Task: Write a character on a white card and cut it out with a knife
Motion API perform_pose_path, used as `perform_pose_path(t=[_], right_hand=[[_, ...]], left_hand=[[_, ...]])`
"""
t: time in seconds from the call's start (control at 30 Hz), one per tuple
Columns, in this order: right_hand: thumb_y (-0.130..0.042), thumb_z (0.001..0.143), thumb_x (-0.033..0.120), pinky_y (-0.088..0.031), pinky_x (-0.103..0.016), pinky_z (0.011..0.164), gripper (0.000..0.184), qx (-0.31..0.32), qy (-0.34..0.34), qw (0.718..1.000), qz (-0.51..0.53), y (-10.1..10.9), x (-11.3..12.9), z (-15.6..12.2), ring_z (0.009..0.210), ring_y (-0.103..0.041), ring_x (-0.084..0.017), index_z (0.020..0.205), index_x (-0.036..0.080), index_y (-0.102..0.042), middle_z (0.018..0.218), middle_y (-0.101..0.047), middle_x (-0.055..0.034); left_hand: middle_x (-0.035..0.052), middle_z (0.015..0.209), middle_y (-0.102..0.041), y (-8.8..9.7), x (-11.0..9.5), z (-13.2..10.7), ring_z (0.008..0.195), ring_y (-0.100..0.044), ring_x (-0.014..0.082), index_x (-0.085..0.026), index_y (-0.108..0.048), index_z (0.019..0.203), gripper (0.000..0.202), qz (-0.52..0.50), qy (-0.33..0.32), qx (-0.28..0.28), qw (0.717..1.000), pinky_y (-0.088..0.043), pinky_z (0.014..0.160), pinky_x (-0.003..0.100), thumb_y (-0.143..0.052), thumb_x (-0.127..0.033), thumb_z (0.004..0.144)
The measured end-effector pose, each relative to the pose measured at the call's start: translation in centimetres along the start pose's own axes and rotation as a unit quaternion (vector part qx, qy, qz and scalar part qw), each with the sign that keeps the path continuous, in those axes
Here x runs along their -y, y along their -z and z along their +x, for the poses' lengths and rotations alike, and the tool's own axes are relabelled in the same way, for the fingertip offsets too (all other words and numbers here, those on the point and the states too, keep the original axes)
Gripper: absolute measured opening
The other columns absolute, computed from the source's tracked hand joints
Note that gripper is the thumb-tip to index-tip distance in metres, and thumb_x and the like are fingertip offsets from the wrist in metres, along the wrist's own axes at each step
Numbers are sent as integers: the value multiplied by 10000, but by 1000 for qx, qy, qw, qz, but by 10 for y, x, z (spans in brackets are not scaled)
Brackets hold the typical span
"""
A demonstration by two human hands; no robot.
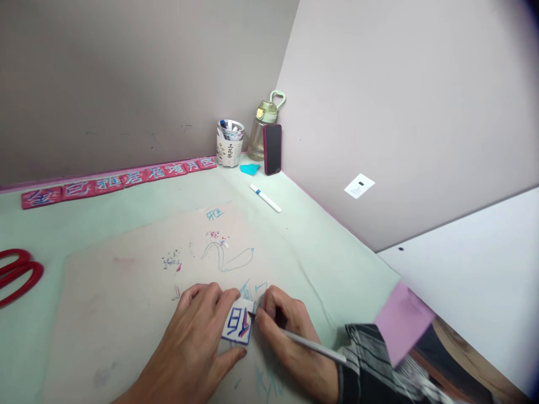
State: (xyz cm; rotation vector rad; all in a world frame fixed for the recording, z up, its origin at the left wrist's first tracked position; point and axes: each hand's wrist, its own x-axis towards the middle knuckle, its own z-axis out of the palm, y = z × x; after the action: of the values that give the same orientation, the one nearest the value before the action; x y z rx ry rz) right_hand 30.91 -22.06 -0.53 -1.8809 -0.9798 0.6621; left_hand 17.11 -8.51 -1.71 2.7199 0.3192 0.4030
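Observation:
My left hand lies flat on a beige paper sheet, its fingers and thumb pinning a small white card marked with blue and red strokes. My right hand is closed around a thin silver pen, whose dark tip touches the card's right side. Blue scribbles and small red marks lie on the sheet just beyond both hands.
Red scissors lie at the left edge. A row of pink tiles with blue characters lines the back wall. In the corner stand a pen cup, a green-lidded bottle and a red phone. A white marker and blue scrap lie nearby.

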Motion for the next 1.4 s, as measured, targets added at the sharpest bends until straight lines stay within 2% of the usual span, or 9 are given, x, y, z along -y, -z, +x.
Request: perform_pose_path(t=[0.43,0.6,0.73,0.8,0.87,1.0,1.17,1.27,1.4], right_hand=[[-492,913,206,-279,-245,546,278,10,59,997,-47,0,5,-3,570,-340,-104,678,219,-344,619,-376,63],[-514,904,252,-290,-253,540,307,-28,16,999,40,5,7,-5,583,-334,-118,653,225,-341,614,-372,56],[-665,837,327,-400,-271,638,165,-57,-3,990,131,26,16,4,694,-480,-153,771,201,-582,725,-549,7],[-733,786,353,-442,-287,677,191,-23,-10,985,172,40,22,13,754,-552,-178,872,194,-672,803,-633,-25],[-733,790,413,-435,-276,600,239,27,-24,981,190,52,26,25,643,-556,-162,846,183,-703,686,-638,-15],[-638,860,499,-246,-228,427,361,105,-33,982,151,60,36,51,379,-324,-79,760,160,-714,394,-410,79],[-754,791,342,-379,-226,567,200,172,5,957,234,36,45,76,589,-503,-105,829,163,-675,660,-622,20],[-791,762,316,-420,-239,665,237,253,18,922,292,18,44,80,696,-552,-120,889,168,-656,759,-632,16],[-831,701,299,-442,-250,665,266,264,-15,908,324,4,38,76,681,-568,-128,819,177,-625,741,-621,25]], left_hand=[[46,1052,-645,1,2,0,997,-610,289,-239,-465,1217,515,-6,2,-12,1000,-424,916,473,-746,-234,785],[30,1057,-656,1,4,2,1023,-603,284,-261,-529,1192,488,-30,25,-10,999,-451,942,470,-764,-259,764],[13,1018,-639,6,8,7,1035,-584,276,-282,-542,1192,500,-57,28,-8,998,-455,979,475,-785,-276,755],[5,1023,-623,13,11,8,1048,-571,272,-300,-515,1228,559,-54,19,-15,998,-435,1012,488,-799,-275,747],[-2,1028,-614,21,14,10,1055,-565,265,-318,-491,1251,590,-43,5,-20,999,-420,1032,488,-798,-260,750],[-11,1028,-613,42,15,9,1029,-578,249,-337,-482,1261,579,-11,-9,-24,1000,-416,1040,474,-780,-253,771],[2,1029,-582,55,11,0,1026,-549,256,-324,-473,1261,659,3,45,-71,996,-434,1025,493,-815,-182,715],[11,1055,-581,56,11,-8,1073,-535,267,-332,-469,1264,653,12,71,-76,995,-470,982,461,-787,-127,731],[10,1103,-591,51,8,-17,1106,-547,265,-358,-474,1257,642,-8,112,-62,992,-494,953,421,-771,-119,741]])
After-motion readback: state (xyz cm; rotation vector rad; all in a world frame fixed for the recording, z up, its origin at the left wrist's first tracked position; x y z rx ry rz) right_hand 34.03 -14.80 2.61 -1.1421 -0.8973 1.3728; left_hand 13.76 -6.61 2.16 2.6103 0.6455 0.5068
